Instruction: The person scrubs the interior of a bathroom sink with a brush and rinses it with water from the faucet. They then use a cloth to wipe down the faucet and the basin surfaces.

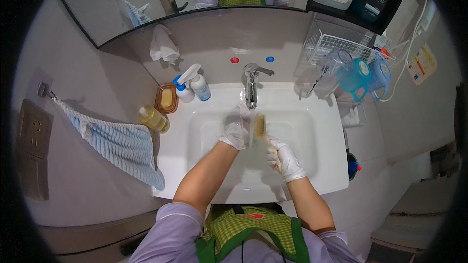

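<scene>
The person's gloved right hand (pixel 286 160) has its grip wrapped around the handle of a brush (pixel 261 126), head toward the far side, over the white sink (pixel 332 141). Left of it, near the faucet (pixel 251 90), the gloved left hand's (pixel 236 127) grip cannot be made out.

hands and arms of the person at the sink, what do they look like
The left hand and right hand wear thin, whitish, slightly see-through gloves reaching about the wrists. The forearms are bare below pale lavender sleeves with a thin white trim line. No cables show on them.
</scene>
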`<state>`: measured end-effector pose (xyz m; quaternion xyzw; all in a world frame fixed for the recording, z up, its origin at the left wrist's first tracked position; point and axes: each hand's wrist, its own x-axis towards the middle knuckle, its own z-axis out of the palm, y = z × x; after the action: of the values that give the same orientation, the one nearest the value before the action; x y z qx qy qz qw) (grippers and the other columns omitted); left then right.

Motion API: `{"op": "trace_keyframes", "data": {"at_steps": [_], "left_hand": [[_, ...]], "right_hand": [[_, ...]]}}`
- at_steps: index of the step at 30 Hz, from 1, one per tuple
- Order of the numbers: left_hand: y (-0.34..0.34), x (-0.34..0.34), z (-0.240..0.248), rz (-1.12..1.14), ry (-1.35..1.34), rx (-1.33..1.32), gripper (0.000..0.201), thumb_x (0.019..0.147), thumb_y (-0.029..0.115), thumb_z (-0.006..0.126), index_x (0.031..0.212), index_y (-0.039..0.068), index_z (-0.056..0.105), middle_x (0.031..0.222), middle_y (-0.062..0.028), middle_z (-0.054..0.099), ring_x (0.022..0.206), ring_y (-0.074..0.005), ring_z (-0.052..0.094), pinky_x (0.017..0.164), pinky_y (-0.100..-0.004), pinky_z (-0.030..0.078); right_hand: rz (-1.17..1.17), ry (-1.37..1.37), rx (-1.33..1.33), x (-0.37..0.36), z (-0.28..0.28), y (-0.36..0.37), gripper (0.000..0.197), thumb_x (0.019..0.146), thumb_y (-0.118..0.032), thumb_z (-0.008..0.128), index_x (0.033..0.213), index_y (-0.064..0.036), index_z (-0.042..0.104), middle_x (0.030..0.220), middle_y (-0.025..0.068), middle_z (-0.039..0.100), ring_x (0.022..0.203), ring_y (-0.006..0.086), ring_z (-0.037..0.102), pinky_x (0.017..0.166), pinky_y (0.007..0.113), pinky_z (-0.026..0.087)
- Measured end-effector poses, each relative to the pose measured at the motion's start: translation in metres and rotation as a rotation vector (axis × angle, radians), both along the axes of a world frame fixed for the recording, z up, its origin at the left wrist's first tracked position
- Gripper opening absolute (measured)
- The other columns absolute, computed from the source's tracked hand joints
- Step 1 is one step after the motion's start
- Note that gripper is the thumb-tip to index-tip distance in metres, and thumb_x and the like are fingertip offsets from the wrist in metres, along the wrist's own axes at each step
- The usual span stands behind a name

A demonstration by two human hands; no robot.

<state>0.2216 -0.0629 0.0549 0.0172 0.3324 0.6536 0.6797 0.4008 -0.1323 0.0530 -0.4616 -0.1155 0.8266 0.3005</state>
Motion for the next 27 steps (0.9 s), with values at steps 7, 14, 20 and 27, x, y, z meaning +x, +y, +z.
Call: {"op": "trace_keyframes", "data": {"at_steps": [7,14,20,27], "left_hand": [[0.026,0.030,-0.088,-0.052,-0.018,-0.143,0.012,0.096,0.019,0.060,0.090,0.010,0.057,0.075,-0.0006,0.056,0.059,-0.0139,0.056,0.052,-0.0310,0.048],[0.021,-0.017,-0.122,-0.519,0.135,-0.029,0.020,0.094,0.022,0.057,0.099,0.003,0.060,0.080,-0.0026,0.057,0.070,-0.0170,0.057,0.066,-0.0326,0.050],[0.014,0.002,-0.112,-0.399,0.508,0.312,0.024,0.096,0.021,0.052,0.108,0.004,0.063,0.084,-0.0069,0.064,0.076,-0.0175,0.062,0.069,-0.0310,0.051],[0.032,0.031,-0.055,-0.020,-0.352,0.122,0.036,0.098,0.028,0.046,0.118,0.002,0.059,0.113,-0.0111,0.061,0.102,-0.0279,0.058,0.084,-0.0429,0.051]], "right_hand": [[-0.039,-0.136,0.032,0.015,0.008,-0.018,0.033,0.099,-0.031,0.055,0.129,-0.0186,0.056,0.074,-0.0038,0.048,0.052,0.0070,0.041,0.046,0.024,0.031],[0.001,-0.144,0.015,0.000,0.002,-0.023,0.028,0.098,-0.028,0.055,0.123,-0.0158,0.053,0.074,-0.0028,0.049,0.053,0.0079,0.041,0.048,0.025,0.032],[-0.066,-0.160,0.035,0.008,0.012,-0.034,0.035,0.098,-0.029,0.056,0.129,-0.0122,0.053,0.073,-0.0022,0.047,0.052,0.0081,0.040,0.046,0.025,0.031],[-0.146,-0.221,0.023,0.039,0.002,-0.061,0.042,0.097,-0.030,0.062,0.134,-0.0104,0.054,0.069,-0.0024,0.045,0.049,0.0081,0.040,0.042,0.023,0.029]]}}
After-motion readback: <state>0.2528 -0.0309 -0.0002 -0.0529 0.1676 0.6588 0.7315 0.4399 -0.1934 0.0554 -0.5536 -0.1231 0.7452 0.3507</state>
